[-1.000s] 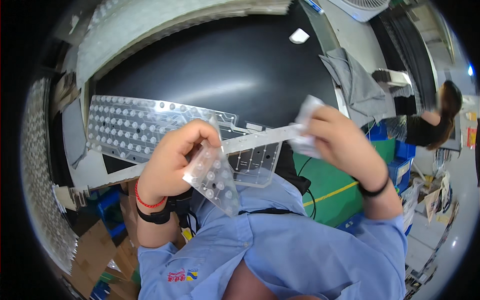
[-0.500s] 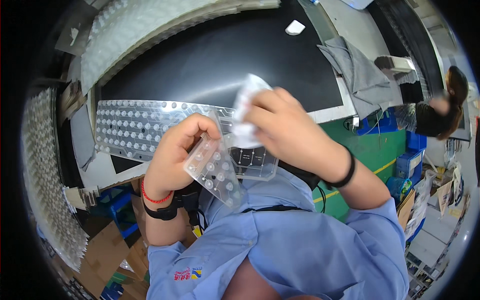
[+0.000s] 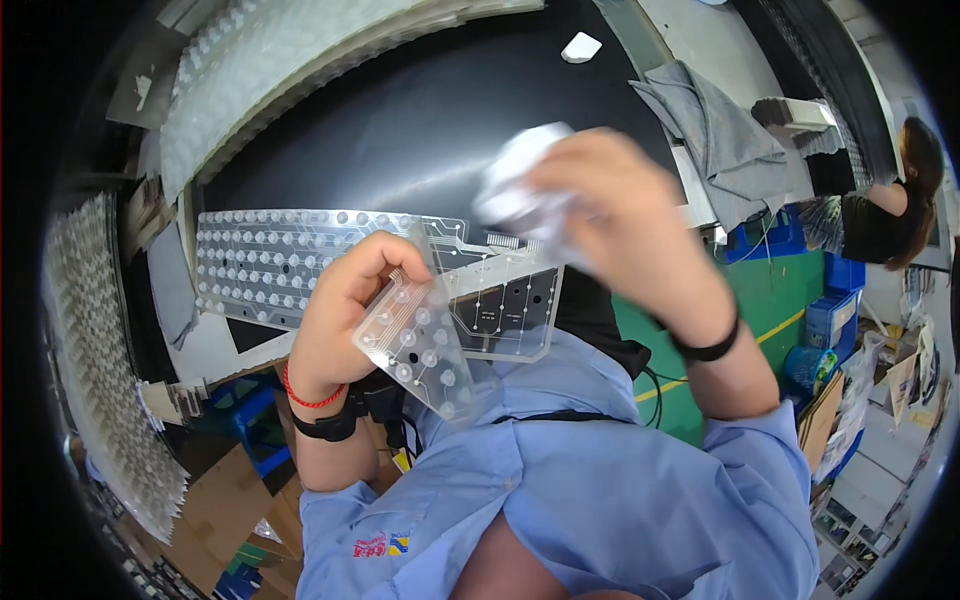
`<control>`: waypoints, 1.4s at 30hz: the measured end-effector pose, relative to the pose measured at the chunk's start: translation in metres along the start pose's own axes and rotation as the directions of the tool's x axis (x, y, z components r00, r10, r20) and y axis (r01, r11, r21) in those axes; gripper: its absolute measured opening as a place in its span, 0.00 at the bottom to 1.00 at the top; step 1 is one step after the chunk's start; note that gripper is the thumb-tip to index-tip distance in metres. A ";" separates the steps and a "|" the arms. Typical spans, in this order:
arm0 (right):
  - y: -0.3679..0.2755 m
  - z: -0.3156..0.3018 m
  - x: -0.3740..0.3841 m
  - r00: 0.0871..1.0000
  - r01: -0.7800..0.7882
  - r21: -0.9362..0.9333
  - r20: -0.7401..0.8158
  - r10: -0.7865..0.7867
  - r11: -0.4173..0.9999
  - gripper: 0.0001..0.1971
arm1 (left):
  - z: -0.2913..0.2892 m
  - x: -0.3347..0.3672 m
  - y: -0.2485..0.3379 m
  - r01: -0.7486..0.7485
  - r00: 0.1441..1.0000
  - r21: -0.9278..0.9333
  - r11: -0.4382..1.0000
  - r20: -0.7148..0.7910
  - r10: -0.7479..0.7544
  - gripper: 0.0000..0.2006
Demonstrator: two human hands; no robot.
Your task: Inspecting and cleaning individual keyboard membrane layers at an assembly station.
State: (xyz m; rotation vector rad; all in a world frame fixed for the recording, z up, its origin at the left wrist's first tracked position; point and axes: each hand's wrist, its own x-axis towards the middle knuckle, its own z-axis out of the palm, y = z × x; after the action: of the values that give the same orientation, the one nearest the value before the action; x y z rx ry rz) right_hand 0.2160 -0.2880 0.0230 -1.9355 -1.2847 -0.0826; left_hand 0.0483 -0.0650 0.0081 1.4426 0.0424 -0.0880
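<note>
A clear keyboard membrane sheet (image 3: 270,260), dotted with white rubber domes and printed with circuit lines, lies along the near edge of the black work surface. Its right end overhangs the edge in front of my body. My left hand (image 3: 350,305) is closed on a folded-back flap of the membrane, which tilts down toward my shirt. Above the membrane's right end, my right hand (image 3: 620,215) grips a crumpled white cloth (image 3: 525,180). That hand and the cloth are smeared by motion, and the cloth seems to be just clear of the sheet.
Stacked dome sheets (image 3: 250,90) stand at the far left, with another stack (image 3: 100,350) beside the table. A small white piece (image 3: 580,47) lies on the black surface (image 3: 420,120). A grey cloth (image 3: 710,140) hangs at the right edge. Another person (image 3: 900,200) is at far right.
My right hand has lifted the white cloth up and to the right, off the membrane, uncovering its right end. My left hand keeps its hold on the flap.
</note>
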 end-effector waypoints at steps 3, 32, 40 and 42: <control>-0.020 0.041 -0.004 0.985 0.058 0.097 0.158 -0.073 0.994 0.20 | -0.001 0.000 -0.004 0.011 1.000 -0.007 1.000 -0.024 -0.012 0.10; -0.058 0.027 -0.079 0.704 -0.660 0.730 0.518 0.486 0.177 0.21 | 0.001 -0.007 -0.004 -0.206 0.978 0.053 0.977 -0.034 0.208 0.20; -0.047 0.012 -0.053 0.799 -0.519 0.754 0.261 0.541 0.403 0.14 | 0.000 -0.019 0.007 -0.603 0.751 0.331 0.726 -0.073 0.656 0.11; -0.038 0.001 -0.042 0.840 -0.423 0.790 0.159 0.519 0.443 0.11 | 0.000 -0.026 0.007 -0.592 0.758 0.320 0.739 -0.091 0.646 0.10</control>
State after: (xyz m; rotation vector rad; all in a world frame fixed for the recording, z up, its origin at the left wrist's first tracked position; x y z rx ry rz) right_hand 0.1647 -0.3126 0.0256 -1.3484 -0.4672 0.5963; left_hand 0.0234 -0.0633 0.0173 1.6708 -0.3087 0.6340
